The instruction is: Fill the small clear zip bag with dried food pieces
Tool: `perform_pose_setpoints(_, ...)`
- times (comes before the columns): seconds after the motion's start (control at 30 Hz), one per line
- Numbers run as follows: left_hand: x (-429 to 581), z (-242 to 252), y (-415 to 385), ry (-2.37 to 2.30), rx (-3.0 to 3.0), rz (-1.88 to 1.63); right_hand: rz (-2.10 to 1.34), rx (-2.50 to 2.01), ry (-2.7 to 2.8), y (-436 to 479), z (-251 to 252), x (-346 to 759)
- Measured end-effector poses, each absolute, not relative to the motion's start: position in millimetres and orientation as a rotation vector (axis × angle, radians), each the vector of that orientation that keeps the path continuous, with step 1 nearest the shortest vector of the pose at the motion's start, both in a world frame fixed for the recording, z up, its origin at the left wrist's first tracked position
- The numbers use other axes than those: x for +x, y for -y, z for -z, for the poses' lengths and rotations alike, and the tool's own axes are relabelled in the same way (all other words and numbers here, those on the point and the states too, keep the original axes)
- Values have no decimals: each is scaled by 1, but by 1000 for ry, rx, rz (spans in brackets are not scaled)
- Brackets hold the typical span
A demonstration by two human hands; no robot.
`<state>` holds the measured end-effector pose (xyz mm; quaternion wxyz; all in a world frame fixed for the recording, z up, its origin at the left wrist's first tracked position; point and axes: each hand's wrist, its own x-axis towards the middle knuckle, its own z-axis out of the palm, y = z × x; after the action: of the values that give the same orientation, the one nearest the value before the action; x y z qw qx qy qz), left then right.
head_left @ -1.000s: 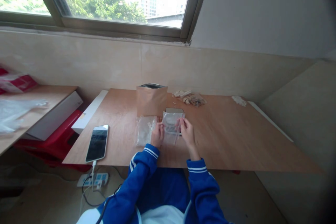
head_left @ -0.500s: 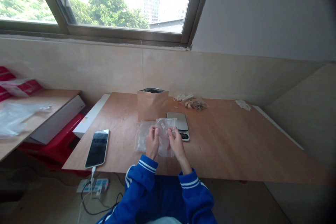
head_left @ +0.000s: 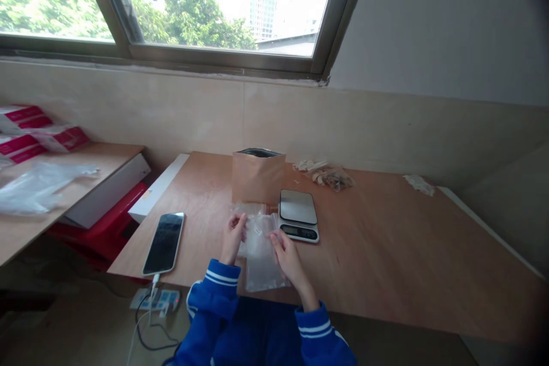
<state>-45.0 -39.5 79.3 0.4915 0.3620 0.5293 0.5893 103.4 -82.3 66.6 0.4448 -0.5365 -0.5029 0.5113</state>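
Note:
A clear zip-lock plastic bag (head_left: pixel 262 263) hangs between my hands, close to the table's front edge. My left hand (head_left: pixel 232 238) is closed in a pinch at its upper left edge. On the opposite side, the thumb and fingers of my right hand (head_left: pixel 286 256) grip the bag's upper right edge. More clear plastic lies behind the bag, partly hidden by it and my left hand. A brown stand-up pouch (head_left: pixel 259 176) with a dark opening stands just beyond. To the right of the bag sits a small digital scale (head_left: pixel 299 209) with a bare metal plate.
A phone (head_left: pixel 164 244) lies on the wooden table (head_left: pixel 377 257) at left, its cable running down to a power strip (head_left: pixel 155 299). Small bagged pieces (head_left: pixel 328 176) rest by the wall. The left table holds plastic bags (head_left: pixel 38 189) and red-and-white packs (head_left: pixel 60 136).
My hands have moved apart and the bag now hangs lower, nearer the table's front edge. The scale's display shows more fully. The view has shifted slightly left.

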Motion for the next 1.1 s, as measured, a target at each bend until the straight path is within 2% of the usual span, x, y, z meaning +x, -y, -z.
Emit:
perform_pose_setpoints(0.07, -49, -82, 36, -1375, 1024, -1503, -1175, -1326, 1247, 78, -60, 98)
perform_pose_setpoints(0.2, -60, -88, 32, -1597, 1210, -1433, -945, -1372, 1178, 57, -52, 84)
perform_pose_setpoints(0.3, -69, -95, 38, -1744, 1528, -1345, -931, -1424, 1154, 39, -47, 73)
perform_pose_setpoints(0.53, -51, -80, 58, -1762, 2192, -713, -788, -1426, 1239, 42, -38, 67)
perform_pose_setpoints(0.67, -31, -51, 55, -1836, 2217, -231, -546, -1501, 1270, 44, -33, 107)
perform_pose_setpoints(0.77, -29, -42, 55, -1788, 2197, -26, -309, -1582, 1271, 20, -30, 163)
perform_pose_setpoints(0.93, -40, -39, 53, -1696, 2183, 84, 98, -1776, 1255, -53, -30, 256)
perform_pose_setpoints(1.1, -44, -25, 51, -1704, 2220, 67, 147, -2069, 1436, -117, -20, 300)
